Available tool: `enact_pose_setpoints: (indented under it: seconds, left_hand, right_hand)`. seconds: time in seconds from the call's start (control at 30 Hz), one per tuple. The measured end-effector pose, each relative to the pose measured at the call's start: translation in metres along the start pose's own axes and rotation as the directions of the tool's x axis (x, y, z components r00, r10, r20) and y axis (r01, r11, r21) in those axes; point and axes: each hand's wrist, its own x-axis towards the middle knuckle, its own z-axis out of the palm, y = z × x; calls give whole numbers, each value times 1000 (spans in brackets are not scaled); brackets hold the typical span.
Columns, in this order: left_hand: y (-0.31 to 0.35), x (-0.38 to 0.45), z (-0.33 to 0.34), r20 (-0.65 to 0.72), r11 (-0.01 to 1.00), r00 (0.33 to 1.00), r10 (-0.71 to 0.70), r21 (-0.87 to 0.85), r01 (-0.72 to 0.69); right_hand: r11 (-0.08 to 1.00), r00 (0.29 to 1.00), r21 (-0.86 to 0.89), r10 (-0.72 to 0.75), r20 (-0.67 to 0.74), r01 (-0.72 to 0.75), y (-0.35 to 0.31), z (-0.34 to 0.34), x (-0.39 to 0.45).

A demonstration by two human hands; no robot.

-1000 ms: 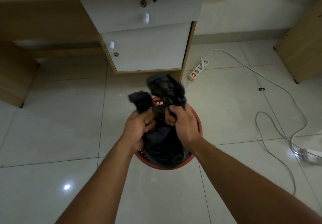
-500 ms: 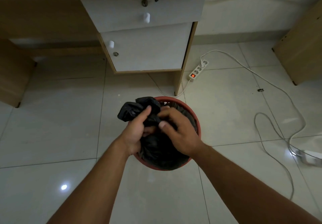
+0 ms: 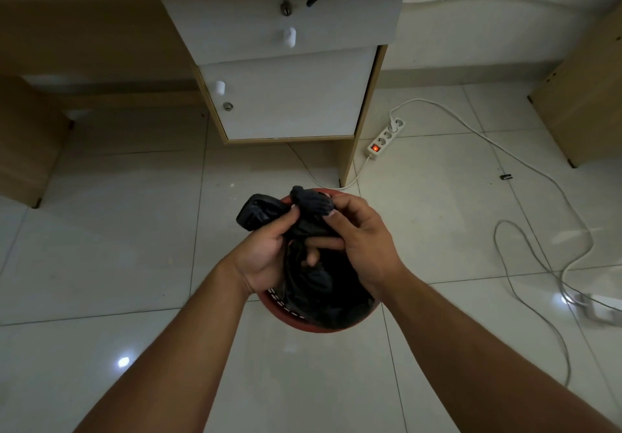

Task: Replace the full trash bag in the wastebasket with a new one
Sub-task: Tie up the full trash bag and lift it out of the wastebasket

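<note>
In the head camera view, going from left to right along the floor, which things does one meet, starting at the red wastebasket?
red wastebasket → white power strip → small dark object on the tile → white adapter at the right edge

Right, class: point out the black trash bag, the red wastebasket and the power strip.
black trash bag [image 3: 323,284], head view, crumpled side.
red wastebasket [image 3: 323,326], head view, near rim.
power strip [image 3: 385,136], head view, white casing.

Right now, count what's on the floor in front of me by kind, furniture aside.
Wastebaskets: 1, red wastebasket
Trash bags: 1, black trash bag
Power strips: 1, white power strip
Small dark objects: 1
Total: 4
</note>
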Motion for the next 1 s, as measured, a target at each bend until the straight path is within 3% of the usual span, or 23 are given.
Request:
enact_pose_setpoints:
  seconds: [0.07,0.13,0.17,0.2,0.27,0.33,0.4,0.47,0.5,0.53,0.57,0.6,0.63,0.67,0.73,0.83,0.9,1.0]
  left_hand:
    - [-4,2,-2,-46,991,997,55,-122,-60]
    - [-6,4,-5,-160,972,971,175,-128,-197]
    - [-6,4,-6,-202,965,954,221,-99,-245]
    - [-5,1,-6,-220,964,943,250,-33,-263]
    - [-3,-3,-8,-179,942,938,298,214,-258]
    - [2,-4,-3,-88,839,954,285,505,-204]
    - [7,3,5,-32,802,975,220,575,-162]
    - [13,7,15,-102,846,972,210,517,-128]
    - [14,8,14,-145,817,956,255,561,-133]
    - [15,9,10,-161,687,930,331,716,-121]
    - [13,8,5,-91,385,896,434,918,-93]
    - [8,8,-1,-2,53,858,513,998,-30]
    - [-1,9,-7,134,-210,794,593,978,-8]
    - [-8,11,-10,231,-340,718,657,940,9]
    - [-19,15,-8,331,-409,556,762,913,17]
    - [-31,22,-16,399,-460,380,834,885,80]
    - [-36,27,-20,364,-420,330,871,900,118]
    - [-37,34,-14,289,-350,325,900,926,145]
  right_hand:
    - [960,981,-204,-196,2,192,6,-3,-8]
    - [754,891,-479,-420,174,449,16,-11,-12]
    - [678,850,-514,-444,282,525,20,-16,-12]
    - [672,839,-502,-432,331,544,22,-19,-11]
    - [743,860,-433,-436,264,510,19,-22,-6]
    - [869,910,-269,-395,126,415,10,-21,3]
    - [953,963,-152,-247,109,261,1,-18,14]
    - [948,988,-302,-64,142,105,-3,-19,23]
    - [914,988,-403,19,154,45,-4,-22,26]
    - [876,984,-482,92,155,-6,-3,-24,29]
    - [848,978,-528,151,147,-52,-3,-25,31]
    - [829,972,-551,197,130,-94,-4,-25,33]
    - [816,968,-563,226,107,-128,-5,-24,35]
    - [807,966,-569,245,78,-158,-5,-22,37]
    - [798,959,-571,276,64,-192,-4,-19,43]
    - [793,906,-527,412,93,-306,1,-16,54]
    - [768,848,-498,518,110,-403,3,-14,59]
    - [780,816,-431,558,153,-453,5,-14,65]
